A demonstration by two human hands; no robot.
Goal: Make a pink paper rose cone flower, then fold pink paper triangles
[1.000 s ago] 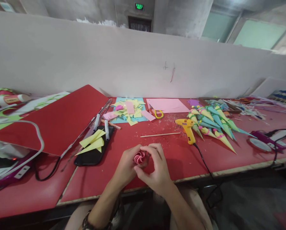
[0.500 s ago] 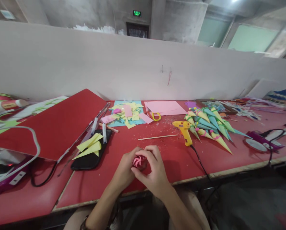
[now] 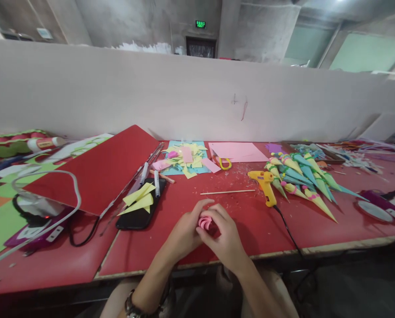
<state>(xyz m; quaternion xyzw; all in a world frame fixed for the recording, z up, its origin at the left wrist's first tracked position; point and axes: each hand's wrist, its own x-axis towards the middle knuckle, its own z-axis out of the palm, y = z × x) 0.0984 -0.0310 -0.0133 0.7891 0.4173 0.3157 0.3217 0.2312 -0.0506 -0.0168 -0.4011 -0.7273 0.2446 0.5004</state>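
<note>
Between my two hands, close to the table's front edge, is a pink rolled paper flower (image 3: 204, 222) with its curled layers facing up. My left hand (image 3: 186, 229) is closed around its left side. My right hand (image 3: 224, 234) grips it from the right with thumb and bent fingers. The flower's underside is hidden by the fingers. Just beyond the hands lies a thin wooden stick (image 3: 227, 192). To the right rests a yellow hot glue gun (image 3: 265, 187), its black cord running off the front edge.
Paper cones (image 3: 303, 176) are heaped at the right. Yellow-handled scissors (image 3: 225, 164) lie by pink paper sheets (image 3: 238, 151) and a pile of paper scraps (image 3: 186, 158). Yellow strips cover part of a black phone (image 3: 131, 221). A red board (image 3: 107, 170) and purple power strip (image 3: 38, 232) are left.
The whole view has shifted, so the table things appear farther right. Both hands stay on the pink flower; its spiral looks slightly turned and the fingers have shifted a little.
</note>
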